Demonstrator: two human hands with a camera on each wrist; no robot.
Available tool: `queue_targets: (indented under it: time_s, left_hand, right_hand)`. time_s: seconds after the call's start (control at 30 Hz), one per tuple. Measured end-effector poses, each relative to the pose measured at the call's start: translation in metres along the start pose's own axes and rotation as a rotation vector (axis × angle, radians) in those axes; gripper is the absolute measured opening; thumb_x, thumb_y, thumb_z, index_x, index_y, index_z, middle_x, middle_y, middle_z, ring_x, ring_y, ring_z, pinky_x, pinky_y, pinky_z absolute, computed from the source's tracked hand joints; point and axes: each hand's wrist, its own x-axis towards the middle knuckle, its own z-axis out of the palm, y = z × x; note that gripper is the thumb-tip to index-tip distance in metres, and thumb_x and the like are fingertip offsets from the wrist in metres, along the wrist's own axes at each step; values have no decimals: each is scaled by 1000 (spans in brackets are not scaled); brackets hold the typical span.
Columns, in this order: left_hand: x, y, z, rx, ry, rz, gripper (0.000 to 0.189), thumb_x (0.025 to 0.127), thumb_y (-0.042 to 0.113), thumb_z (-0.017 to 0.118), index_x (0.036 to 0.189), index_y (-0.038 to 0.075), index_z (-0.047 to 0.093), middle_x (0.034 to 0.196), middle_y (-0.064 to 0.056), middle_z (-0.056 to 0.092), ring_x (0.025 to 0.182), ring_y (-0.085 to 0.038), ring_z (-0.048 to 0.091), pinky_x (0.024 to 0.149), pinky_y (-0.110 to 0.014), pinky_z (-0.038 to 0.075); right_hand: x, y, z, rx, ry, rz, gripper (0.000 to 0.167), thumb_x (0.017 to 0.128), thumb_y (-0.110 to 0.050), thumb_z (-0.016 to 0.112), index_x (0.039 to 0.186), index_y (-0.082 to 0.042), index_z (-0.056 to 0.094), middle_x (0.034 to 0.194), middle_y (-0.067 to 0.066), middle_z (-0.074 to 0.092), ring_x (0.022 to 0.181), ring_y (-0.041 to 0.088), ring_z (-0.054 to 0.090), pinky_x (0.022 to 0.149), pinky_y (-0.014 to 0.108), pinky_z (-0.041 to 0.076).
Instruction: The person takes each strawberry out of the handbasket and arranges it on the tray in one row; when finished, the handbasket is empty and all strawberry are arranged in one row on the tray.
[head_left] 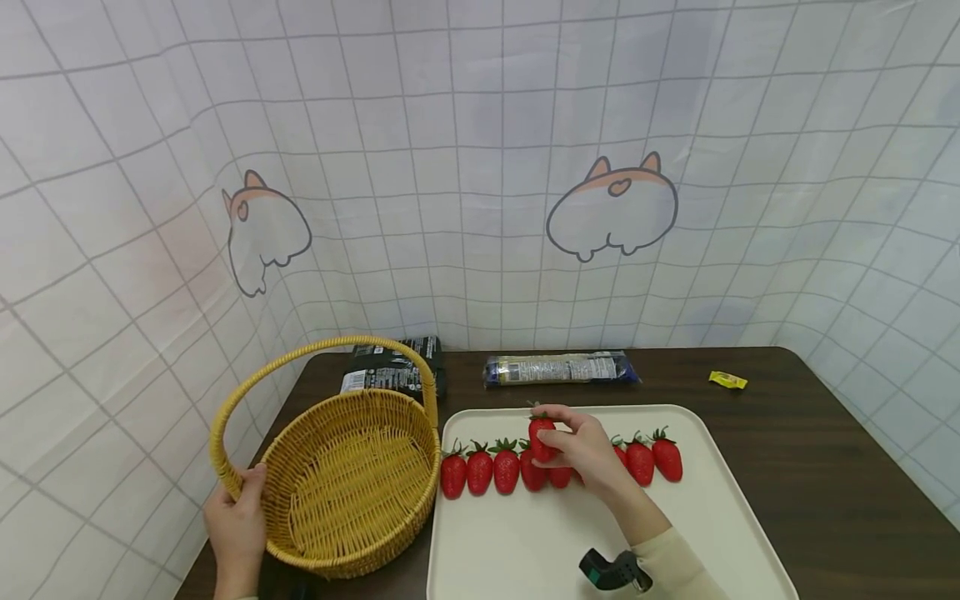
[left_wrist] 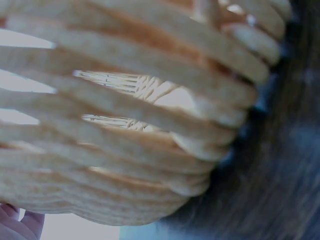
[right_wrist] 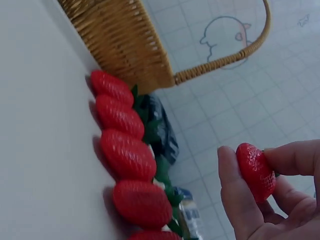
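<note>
A yellow wicker basket [head_left: 352, 483] with a tall arched handle stands on the left of the table, tilted toward me. My left hand [head_left: 238, 517] grips its rim at the foot of the handle; the left wrist view shows mostly the basket's blurred weave [left_wrist: 125, 125]. My right hand [head_left: 585, 450] pinches a strawberry [right_wrist: 254, 170] between thumb and fingers, lifted above the white tray [head_left: 510, 550]. Below it, a row of red strawberries [head_left: 506, 468] with green leaves lies across the tray, partly hidden by the right hand.
Behind the basket lies a black package [head_left: 390, 367]. A long clear-and-blue packet [head_left: 561, 368] lies beyond the tray, and a small yellow wrapped item [head_left: 727, 380] sits at the back right. A gridded cloth [head_left: 480, 183] hangs around the dark table [head_left: 817, 467].
</note>
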Motion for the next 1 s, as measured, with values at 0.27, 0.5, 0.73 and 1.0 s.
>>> queue_targets:
  time_s: [0.27,0.5,0.73,1.0]
  left_hand:
    - [-1,0,-1,5,0,3,33,96,19,63,79,-9,59,59,6,55,51,-7,43,48,-23,32]
    - [0,0,0,16,-15,-1,34,95,22,65,79,-8,60,57,5,54,46,-10,36,47,-24,32]
    - [2,-2,0,13,-24,-9,34,95,23,65,81,-8,60,58,7,55,47,-10,37,48,-25,32]
    - [1,-2,-2,29,-23,-9,33,96,22,63,82,-8,61,59,7,56,49,-10,40,49,-24,33]
  right_hand:
    - [-1,-2,-34,-72,79,30,37,94,1,56,132,4,53,138,21,44,97,24,61,75,42,57]
    - [-5,-14,-77,-91,198,45,43,98,-6,54,139,2,47,144,20,40,101,20,58,79,38,56]
    - [-15,-28,-117,-107,298,63,55,98,-24,60,145,-2,41,131,9,49,96,11,58,80,25,54]
    - [-24,-29,-147,6,315,50,53,95,-21,65,141,-2,46,100,-14,62,84,6,67,76,24,55]
